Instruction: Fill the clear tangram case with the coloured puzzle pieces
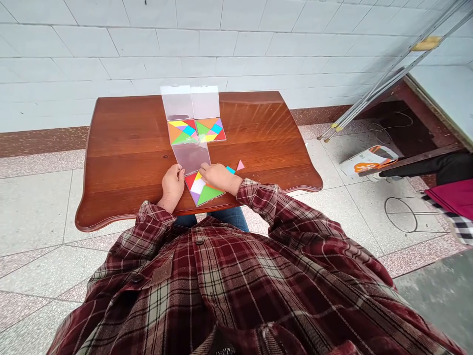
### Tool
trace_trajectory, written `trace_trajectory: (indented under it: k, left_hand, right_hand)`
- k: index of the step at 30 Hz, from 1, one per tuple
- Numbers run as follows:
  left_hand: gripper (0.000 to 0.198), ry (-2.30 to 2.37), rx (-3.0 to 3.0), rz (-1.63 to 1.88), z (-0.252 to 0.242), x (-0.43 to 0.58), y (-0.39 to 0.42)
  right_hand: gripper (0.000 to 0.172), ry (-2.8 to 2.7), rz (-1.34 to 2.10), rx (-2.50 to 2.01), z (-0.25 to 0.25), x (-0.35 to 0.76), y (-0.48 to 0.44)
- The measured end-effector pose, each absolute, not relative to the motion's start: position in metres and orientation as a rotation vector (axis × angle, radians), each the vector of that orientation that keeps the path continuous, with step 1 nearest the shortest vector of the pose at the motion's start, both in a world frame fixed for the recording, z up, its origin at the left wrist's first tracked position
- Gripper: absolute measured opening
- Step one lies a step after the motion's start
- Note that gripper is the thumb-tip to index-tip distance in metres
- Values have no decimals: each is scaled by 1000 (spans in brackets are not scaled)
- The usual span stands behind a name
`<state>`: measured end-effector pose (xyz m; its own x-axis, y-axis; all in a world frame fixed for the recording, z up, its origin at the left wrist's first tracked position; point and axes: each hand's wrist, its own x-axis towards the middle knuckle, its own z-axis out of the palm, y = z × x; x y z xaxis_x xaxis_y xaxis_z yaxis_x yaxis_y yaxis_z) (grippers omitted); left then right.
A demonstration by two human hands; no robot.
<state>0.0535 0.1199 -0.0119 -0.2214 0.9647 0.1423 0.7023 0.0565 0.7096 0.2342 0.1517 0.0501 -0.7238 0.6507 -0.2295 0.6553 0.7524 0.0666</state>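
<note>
A tangram case (212,195) lies near the table's front edge with its clear lid (192,156) folded back. Red, purple, green and yellow pieces and a white gap show in its tray. At its left, my left hand (173,185) is closed, thumb and forefinger on the case's edge by the hinge. My right hand (220,177) reaches over the tray, fingers bent down at a small yellow tangram piece (198,176); the palm hides part of the tray. Just beyond this hand lie a blue piece (230,170) and a pink triangle (240,164).
Two more tangram cases, left (182,131) and right (211,129), stand open behind with filled trays. The wooden table (121,148) adjoins a tiled wall. To the right are crutches (384,74), a white-and-orange box (369,160) and part of another person (453,192).
</note>
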Motion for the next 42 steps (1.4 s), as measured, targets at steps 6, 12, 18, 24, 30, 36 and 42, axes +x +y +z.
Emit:
trace_trajectory:
  k: [6, 12, 18, 24, 30, 36, 42]
  left_hand:
    - [16, 1973, 1671, 961, -10, 53, 119]
    - [16, 1973, 1676, 937, -9, 53, 119]
    - [16, 1959, 1684, 947, -8, 52, 119]
    - [15, 1960, 1671, 952, -6, 53, 119]
    - [15, 1964, 1679, 944, -5, 53, 119]
    - [15, 1962, 1679, 952, -9, 52, 120]
    - [15, 1966, 1681, 938, -10, 52, 121]
  right_hand:
    - [32, 2773, -63, 996, 49, 239, 162]
    - [36, 2638, -208, 1664, 59, 271, 172]
    - [30, 2172, -399, 1896, 61, 318, 188]
    - [32, 2575, -418, 1519, 60, 305, 170]
    - [45, 2631, -425, 776, 71, 266, 164]
    - [55, 2475, -230, 669, 81, 238, 175]
    - [60, 2398, -225, 582, 91, 221, 177]
